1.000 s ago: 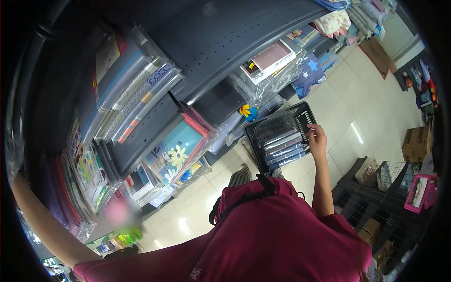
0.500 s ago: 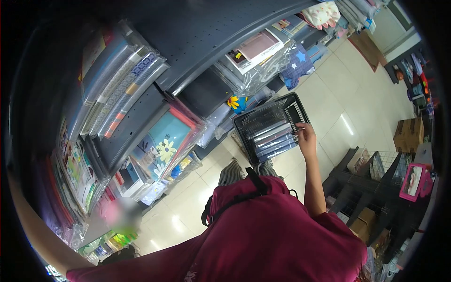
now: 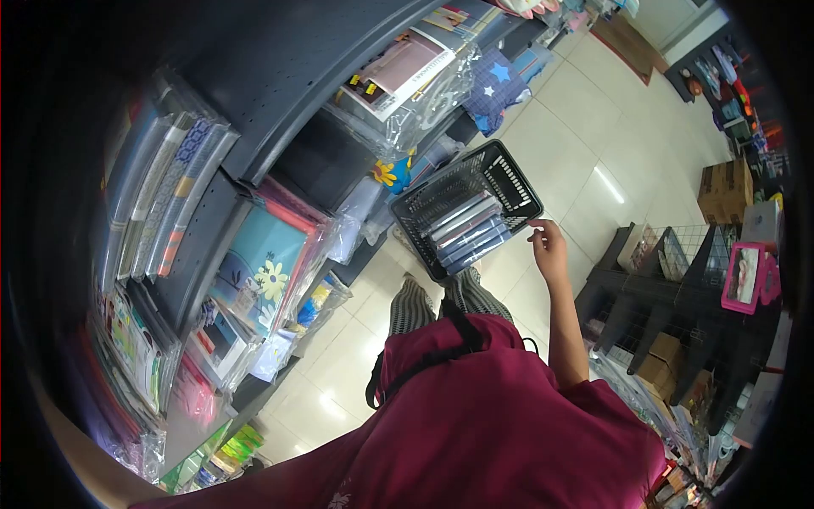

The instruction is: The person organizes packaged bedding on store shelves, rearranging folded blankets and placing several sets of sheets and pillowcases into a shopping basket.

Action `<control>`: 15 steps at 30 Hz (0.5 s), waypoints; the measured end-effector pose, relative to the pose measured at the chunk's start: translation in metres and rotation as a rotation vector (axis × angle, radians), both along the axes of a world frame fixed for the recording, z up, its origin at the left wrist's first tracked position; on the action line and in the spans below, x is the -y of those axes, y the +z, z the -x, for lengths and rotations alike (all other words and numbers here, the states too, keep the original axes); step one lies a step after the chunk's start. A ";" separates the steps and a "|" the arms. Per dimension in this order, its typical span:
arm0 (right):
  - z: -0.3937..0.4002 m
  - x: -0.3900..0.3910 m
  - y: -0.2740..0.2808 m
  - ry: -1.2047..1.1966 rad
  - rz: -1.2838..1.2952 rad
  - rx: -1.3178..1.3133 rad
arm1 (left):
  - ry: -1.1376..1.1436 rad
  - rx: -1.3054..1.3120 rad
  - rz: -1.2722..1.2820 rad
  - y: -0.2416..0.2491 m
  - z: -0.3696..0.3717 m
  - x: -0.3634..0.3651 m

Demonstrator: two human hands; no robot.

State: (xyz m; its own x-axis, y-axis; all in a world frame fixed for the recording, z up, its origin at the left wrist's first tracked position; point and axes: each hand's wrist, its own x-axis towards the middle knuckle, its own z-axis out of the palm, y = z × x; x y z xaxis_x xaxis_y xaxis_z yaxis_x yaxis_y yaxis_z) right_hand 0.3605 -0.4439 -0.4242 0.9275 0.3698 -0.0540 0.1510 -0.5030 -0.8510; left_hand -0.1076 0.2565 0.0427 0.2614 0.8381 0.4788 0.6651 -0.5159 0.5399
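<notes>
A black plastic shopping basket (image 3: 507,180) stands at my feet, tilted in the view. Inside it lie several flat packages (image 3: 475,241), dark blue and grey, in clear wrapping. My right hand (image 3: 548,243) hovers just off the basket's right edge, fingers loosely bent and apart, with nothing visible in them. Of my left arm (image 3: 93,454), only a forearm shows at the lower left, stretched towards the shelves. My left hand itself is out of view.
Dark metal shelves (image 3: 288,106) on the left carry several wrapped fabric packs (image 3: 174,195) and a teal flowered pack (image 3: 263,267). To the right are a black rack (image 3: 632,310), a cardboard box (image 3: 726,191) and a pink-framed item (image 3: 744,276). Pale tiles (image 3: 585,153) cover the floor.
My right hand has come away from the basket's rim and packages to just outside its edge. The view has shifted, so shelves and basket appear further left.
</notes>
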 end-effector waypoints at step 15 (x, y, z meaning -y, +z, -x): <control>-0.089 0.037 -0.086 0.354 0.253 0.000 | -0.526 0.133 -0.663 -0.302 -0.200 0.408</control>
